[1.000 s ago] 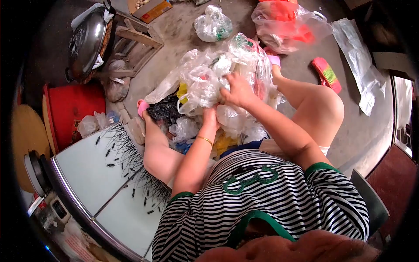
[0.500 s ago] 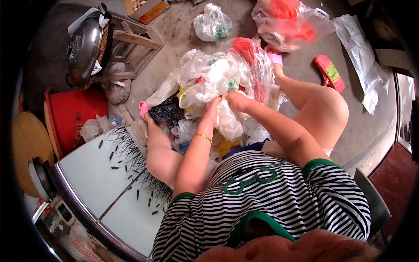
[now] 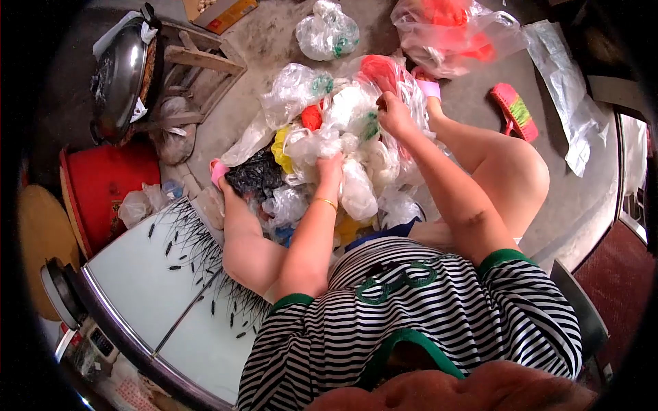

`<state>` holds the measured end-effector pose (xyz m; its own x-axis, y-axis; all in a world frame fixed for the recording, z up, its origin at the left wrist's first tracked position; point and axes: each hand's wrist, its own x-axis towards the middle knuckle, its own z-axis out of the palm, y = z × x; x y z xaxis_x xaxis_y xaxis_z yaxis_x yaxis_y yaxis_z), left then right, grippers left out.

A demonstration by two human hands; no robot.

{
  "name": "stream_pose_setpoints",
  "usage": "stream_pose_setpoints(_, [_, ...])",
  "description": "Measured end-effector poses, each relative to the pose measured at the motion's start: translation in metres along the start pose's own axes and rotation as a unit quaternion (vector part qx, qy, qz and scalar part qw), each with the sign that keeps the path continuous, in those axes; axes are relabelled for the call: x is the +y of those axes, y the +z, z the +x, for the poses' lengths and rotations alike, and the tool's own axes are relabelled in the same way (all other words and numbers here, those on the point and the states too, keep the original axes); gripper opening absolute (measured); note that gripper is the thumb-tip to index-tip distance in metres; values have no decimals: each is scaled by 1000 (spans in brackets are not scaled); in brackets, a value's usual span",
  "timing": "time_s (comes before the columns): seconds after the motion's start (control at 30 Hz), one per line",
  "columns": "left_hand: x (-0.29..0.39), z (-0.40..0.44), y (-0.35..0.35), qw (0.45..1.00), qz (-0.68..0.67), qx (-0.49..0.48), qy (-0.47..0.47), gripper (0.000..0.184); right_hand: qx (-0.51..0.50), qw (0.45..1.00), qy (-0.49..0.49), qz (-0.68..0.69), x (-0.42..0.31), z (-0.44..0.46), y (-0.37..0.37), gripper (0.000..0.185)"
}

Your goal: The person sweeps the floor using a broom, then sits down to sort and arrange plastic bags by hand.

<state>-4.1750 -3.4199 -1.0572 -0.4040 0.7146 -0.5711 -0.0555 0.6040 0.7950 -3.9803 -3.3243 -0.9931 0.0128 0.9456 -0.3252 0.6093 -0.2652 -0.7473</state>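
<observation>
A heap of crumpled plastic bags [image 3: 356, 109] lies between my legs, mostly clear and white. My left hand [image 3: 330, 166] is closed on a whitish clear bag near the middle of the heap. To the right and further up, my right hand [image 3: 394, 113] has its fingers drawn together beside a red bag [image 3: 378, 68]; what they hold, if anything, is too small to tell. A black bag [image 3: 255, 174] and a yellow bag [image 3: 282, 149] sit at the heap's left side. A small red bundle [image 3: 312, 117] shows between clear bags.
Beyond the heap lies a knotted clear bag [image 3: 327, 33], with a large red and clear bag [image 3: 452, 34] to its right. A slipper [image 3: 514, 111] and a silvery sheet [image 3: 563, 96] lie right. On the left stand a wooden stool [image 3: 205, 61], a red bucket [image 3: 113, 192] and a glass-topped surface [image 3: 144, 274].
My hands, together half a second ago, are now apart: the right has moved up and right. A clear bag with green print and the small red bundle show more at the heap's upper left.
</observation>
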Motion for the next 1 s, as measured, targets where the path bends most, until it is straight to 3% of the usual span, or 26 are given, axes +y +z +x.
stream_pose_setpoints(0.07, [-13, 3, -9, 997, -75, -6, -23, 14, -12, 996, -28, -85, 29, -5, 17, 60])
stream_pose_setpoints(0.13, [-8, -2, -17, 992, -115, -6, -54, 11, -37, 983, 8, -181, 34, -28, 24, 78])
stream_pose_setpoints(0.27, [7, -15, -26, 994, -99, -18, -45, 16, -22, 962, 109, -249, 32, -38, 14, 70])
stream_pose_setpoints(0.3, [11, -18, -28, 996, -79, -16, -46, 16, -10, 956, 81, -281, 54, -29, 16, 59])
stream_pose_setpoints(0.33, [5, -16, -29, 996, -78, -18, -31, 15, 4, 964, 71, -258, 62, -21, 9, 37])
stream_pose_setpoints(0.4, [-5, -9, -29, 996, -81, -22, 1, 14, 87, 981, 78, -152, 65, -9, -2, 15])
stream_pose_setpoints(0.47, [-6, -10, -30, 996, -71, -31, -41, 18, 94, 979, 127, 130, 77, 15, -14, 8])
stream_pose_setpoints(0.53, [-7, -7, -30, 997, -61, -34, -44, 21, 102, 907, 122, 389, 44, 13, -34, 9])
stream_pose_setpoints(0.6, [-18, 0, -29, 998, -49, -29, -15, 21, 109, 816, 139, 550, 14, 7, -58, 9])
stream_pose_setpoints(0.7, [-22, 1, -27, 999, -13, -27, 34, 23, 140, 830, 147, 520, -5, 6, -78, 11])
stream_pose_setpoints(0.73, [-15, -2, -25, 998, 39, -41, 8, 25, 138, 838, 156, 504, -17, -1, -84, 11])
stream_pose_setpoints(0.8, [8, -10, -18, 987, 142, -67, -42, 28, 32, 863, 127, 489, -4, 3, -79, 11])
stream_pose_setpoints(0.87, [32, -23, 3, 965, 189, -107, 150, 30, 33, 851, 138, 505, -43, -13, -68, 10])
stream_pose_setpoints(0.9, [46, -32, 15, 939, 203, -110, 255, 30, -20, 880, 124, 459, -42, -16, -59, 12])
stream_pose_setpoints(0.93, [42, -33, 29, 957, 86, -133, 242, 33, -64, 894, 139, 421, -62, -28, -52, 14])
stream_pose_setpoints(1.0, [43, -34, 51, 911, 271, -147, 274, 37, -147, 894, 129, 404, -70, -43, -27, 16])
